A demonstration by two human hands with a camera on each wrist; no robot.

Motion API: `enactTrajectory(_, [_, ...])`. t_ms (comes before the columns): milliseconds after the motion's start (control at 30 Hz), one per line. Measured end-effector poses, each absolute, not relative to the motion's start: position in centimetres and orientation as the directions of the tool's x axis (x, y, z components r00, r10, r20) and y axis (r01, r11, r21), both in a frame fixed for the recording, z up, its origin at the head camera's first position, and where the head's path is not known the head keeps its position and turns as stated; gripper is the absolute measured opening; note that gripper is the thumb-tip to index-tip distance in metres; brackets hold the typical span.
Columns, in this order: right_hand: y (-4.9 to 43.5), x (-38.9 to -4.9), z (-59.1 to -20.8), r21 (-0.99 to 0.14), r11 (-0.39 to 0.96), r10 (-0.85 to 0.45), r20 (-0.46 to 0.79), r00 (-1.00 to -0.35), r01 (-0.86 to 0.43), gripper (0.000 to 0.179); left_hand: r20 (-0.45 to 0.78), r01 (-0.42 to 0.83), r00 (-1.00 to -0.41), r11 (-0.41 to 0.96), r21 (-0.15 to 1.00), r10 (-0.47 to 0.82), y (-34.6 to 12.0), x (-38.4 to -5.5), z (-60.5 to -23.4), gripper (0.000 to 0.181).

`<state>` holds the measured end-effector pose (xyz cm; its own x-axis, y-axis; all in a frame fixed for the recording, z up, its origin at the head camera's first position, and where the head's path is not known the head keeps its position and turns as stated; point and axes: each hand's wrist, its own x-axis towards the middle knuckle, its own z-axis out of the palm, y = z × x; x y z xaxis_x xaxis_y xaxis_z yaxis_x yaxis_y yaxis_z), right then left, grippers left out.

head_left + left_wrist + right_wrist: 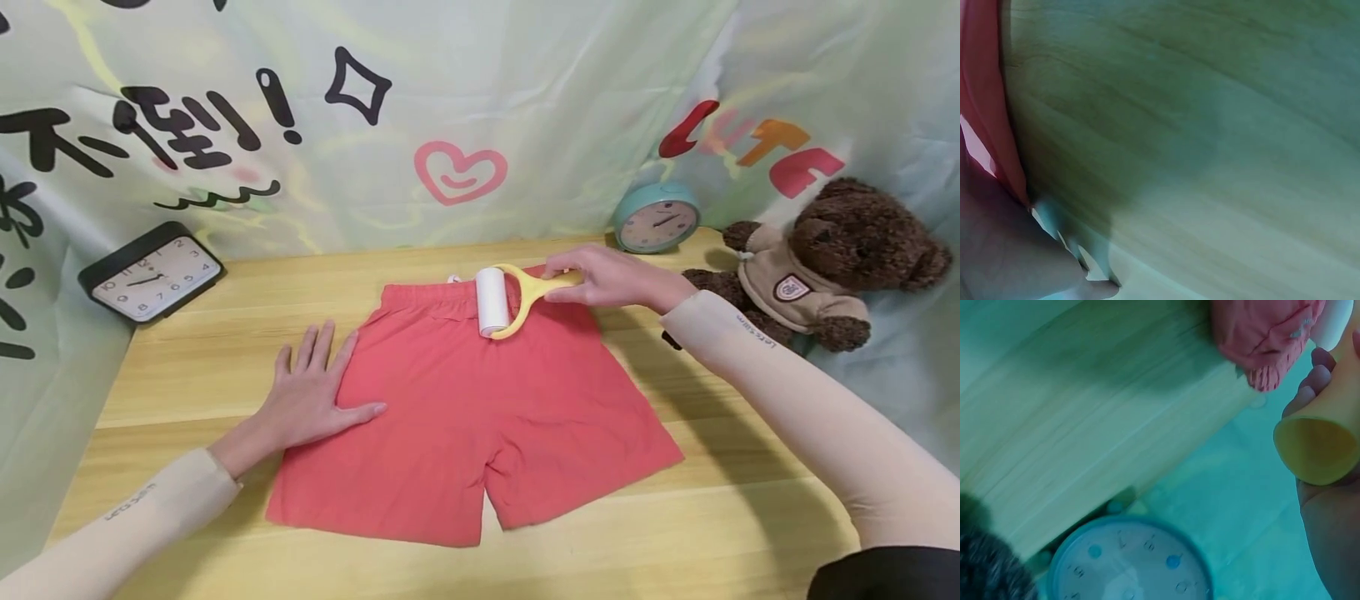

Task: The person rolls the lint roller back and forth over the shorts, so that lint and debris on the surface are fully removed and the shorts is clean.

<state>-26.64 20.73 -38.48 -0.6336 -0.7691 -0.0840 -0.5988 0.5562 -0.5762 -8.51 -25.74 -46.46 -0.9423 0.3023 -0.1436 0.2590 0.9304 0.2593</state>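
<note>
Red shorts [420, 417] lie spread on the wooden table, waistband toward the back. My right hand [600, 277] grips the yellow handle of a lint roller [492, 302], whose white roll overlaps the waistband near its middle. In the right wrist view the handle's hollow end [1319, 450] points at the camera, with fingers [1315, 381] wrapped round it. My left hand [311, 400] rests flat at the left side of the shorts, fingers spread, thumb lying over the red cloth. Only part of that hand [1016, 250] shows in the left wrist view, beside the cloth's edge.
A black-framed clock [153, 275] stands at the back left. Behind my right hand is a round teal clock [657, 218], and a brown teddy bear [806, 258] in a beige top sits at the right. A printed cloth backdrop [525, 100] hangs along the table's [187, 375] back edge.
</note>
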Motion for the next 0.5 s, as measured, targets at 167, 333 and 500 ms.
enactTrajectory(167, [22.4, -26.9, -38.2, -0.552, 0.545, -0.779, -0.055, -0.624, -0.631, 0.016, -0.145, 0.255, -0.943, 0.932, 0.258, 0.299, -25.9, -8.4, -46.5, 0.122])
enactTrajectory(333, [24.5, -26.9, -38.0, -0.54, 0.549, -0.777, -0.049, -0.628, -0.638, 0.013, -0.157, 0.253, -0.941, 0.932, 0.259, 0.299, -25.8, -8.6, -46.6, 0.124])
enactTrajectory(500, [26.6, -26.7, -37.8, -0.516, 0.573, -0.76, -0.044, -0.649, -0.637, 0.016, -0.164, 0.247, -0.941, 0.933, 0.26, 0.295, -25.8, -8.6, -46.6, 0.124])
